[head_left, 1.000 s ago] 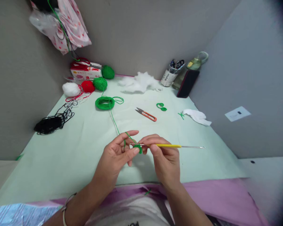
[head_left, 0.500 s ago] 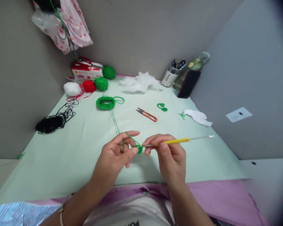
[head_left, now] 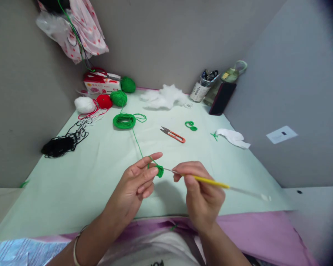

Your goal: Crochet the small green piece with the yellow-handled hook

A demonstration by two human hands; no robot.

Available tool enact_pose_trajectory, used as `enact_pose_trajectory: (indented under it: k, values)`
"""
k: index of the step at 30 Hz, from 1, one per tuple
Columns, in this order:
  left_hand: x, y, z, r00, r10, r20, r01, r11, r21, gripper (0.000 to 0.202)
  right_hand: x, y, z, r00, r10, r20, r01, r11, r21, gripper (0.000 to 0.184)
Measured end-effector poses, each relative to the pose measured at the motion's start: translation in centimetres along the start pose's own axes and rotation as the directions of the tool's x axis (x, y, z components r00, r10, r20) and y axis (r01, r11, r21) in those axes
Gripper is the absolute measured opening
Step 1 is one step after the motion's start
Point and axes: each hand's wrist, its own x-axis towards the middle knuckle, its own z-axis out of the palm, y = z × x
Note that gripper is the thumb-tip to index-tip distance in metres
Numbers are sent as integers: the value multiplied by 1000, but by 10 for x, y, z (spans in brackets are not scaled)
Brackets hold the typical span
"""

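Observation:
Between thumb and fingers, my left hand pinches a small green crochet piece. Green yarn runs from a wound green coil over my raised left index finger to the piece. My right hand grips a crochet hook by its yellow handle. The hook's thin metal tip meets the right edge of the green piece; whether it sits inside a stitch I cannot tell. Its other metal end points right and is blurred. Beyond my hands lie orange thread snips.
A finished-looking green curl lies right of the snips. White stuffing is at the back. Black yarn, a white ball and a red ball are left. A phone leans on a bottle beside a pen cup.
My right hand has tilted the hook so its far end swings down and right. My left hand has turned the green piece, which now shows more, slightly left of before.

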Motion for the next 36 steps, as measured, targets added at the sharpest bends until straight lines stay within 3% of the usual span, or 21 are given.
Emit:
enact_pose_trajectory:
  k: [2, 4, 6, 9, 12, 14, 16, 19, 21, 27, 31, 36]
  values:
    - [0, -2, -1, 998, 61, 4, -61, 997, 40, 36, 5, 0, 3, 990, 143, -17, -137, 971, 196, 23]
    - [-1, -6, -1, 994, 105, 40, -109, 988, 108, 36, 6, 0, 5, 985, 168, 28, -169, 954, 249, 20]
    - [0, -9, 0, 989, 139, 42, -145, 975, 167, 35, 5, 0, 6, 992, 113, 53, -121, 976, 180, 20]
    - [1, -9, 2, 988, 153, -13, -150, 978, 146, 38, -2, -1, 3, 996, -49, 81, 55, 996, -73, 30]
    - [4, -6, 2, 1000, 22, 6, -22, 999, 30, 41, -5, 0, -1, 972, -170, 159, 207, 944, -257, 35]
    - [6, -3, 1, 998, -55, 11, 55, 998, -31, 36, -3, 1, -4, 991, -100, 84, 114, 976, -185, 30]
    - [7, -2, 0, 999, -50, -16, 49, 997, -57, 28, 1, 2, -4, 997, 79, -24, -78, 997, 21, 23]
    - [7, -3, -1, 999, 40, -26, -40, 999, 22, 25, 5, 4, -1, 968, 249, 19, -246, 939, 241, 19]
    - [5, -5, -1, 996, 90, 0, -90, 991, 101, 27, 6, 5, 2, 962, 261, 76, -272, 927, 258, 17]
    - [1, -5, -1, 986, 166, 7, -165, 972, 170, 32, 8, 4, 2, 962, 258, 84, -271, 923, 272, 16]
    - [2, -3, -2, 988, 150, 41, -155, 972, 177, 31, 8, 5, 0, 958, 265, 115, -288, 906, 311, 16]
    - [1, -3, -5, 989, 141, 33, -145, 966, 212, 32, 9, 8, -1, 927, 361, 100, -367, 825, 431, 19]
